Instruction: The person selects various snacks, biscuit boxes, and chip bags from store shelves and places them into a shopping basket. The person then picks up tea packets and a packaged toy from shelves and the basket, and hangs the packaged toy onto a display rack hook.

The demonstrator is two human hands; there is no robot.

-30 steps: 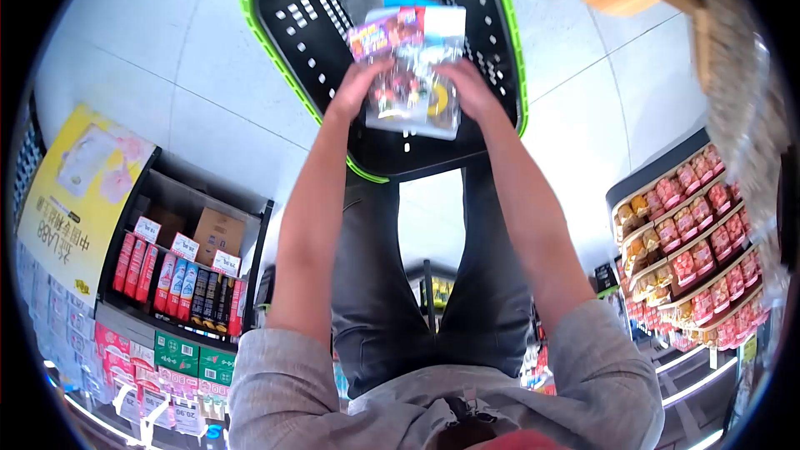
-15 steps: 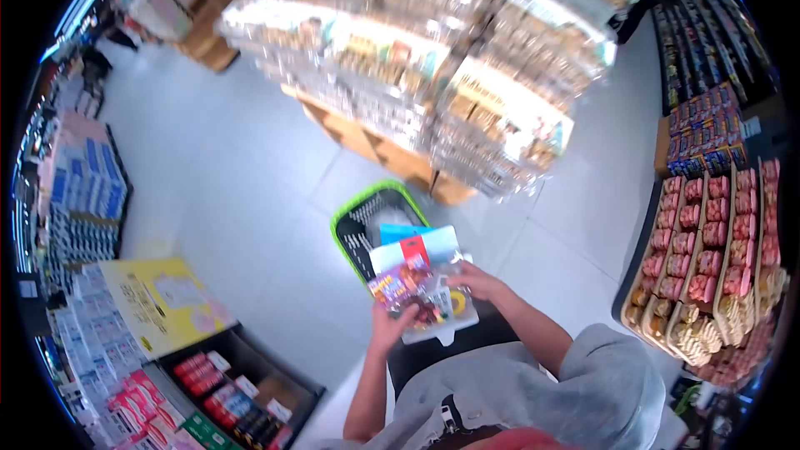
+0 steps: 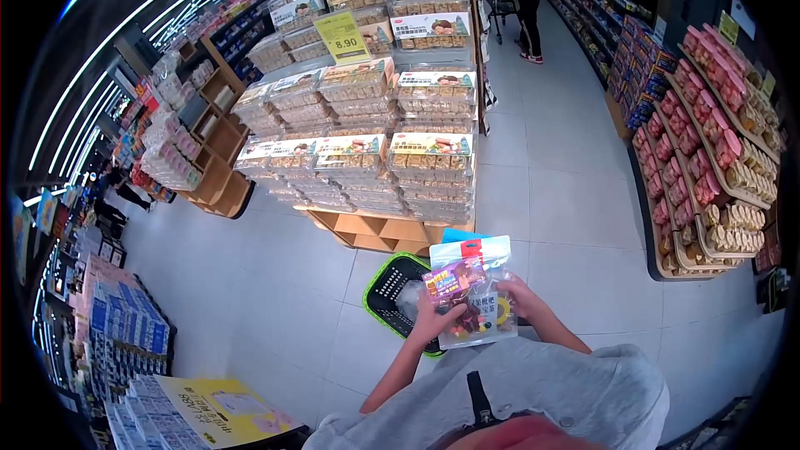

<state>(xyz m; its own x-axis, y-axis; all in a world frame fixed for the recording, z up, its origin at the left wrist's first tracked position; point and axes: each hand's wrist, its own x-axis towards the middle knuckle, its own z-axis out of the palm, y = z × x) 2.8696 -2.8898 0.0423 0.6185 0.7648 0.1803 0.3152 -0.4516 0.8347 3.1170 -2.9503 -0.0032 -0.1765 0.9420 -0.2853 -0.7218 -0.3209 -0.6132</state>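
My left hand (image 3: 437, 322) is closed on a small purple packet (image 3: 452, 278), its thumb across the front. The packet overlaps the left side of a white-topped, see-through pouch of dried-fruit tea (image 3: 471, 335), which shows dark, red and yellow pieces. My right hand (image 3: 523, 300) grips the right edge of this pouch. Behind its top, part of a blue item (image 3: 461, 235) sticks out; what supports it is hidden. Just left of the packets is a black shopping basket with a green rim (image 3: 372, 277), and something clear and plastic lies in it.
Ahead stands a wooden display (image 3: 358, 229) stacked with clear boxes of snacks and a yellow price sign (image 3: 342, 37). Tiered shelves of pink-lidded jars (image 3: 683, 167) line the right. A person (image 3: 527, 0) stands by a trolley (image 3: 500, 4) up the aisle. Yellow signboard (image 3: 221, 408) lower left.
My view has swung up, showing more of the display and the aisle person. In the picture, hands, packets and basket have shifted right, and the pouch faces me more squarely. Both grips stay closed.
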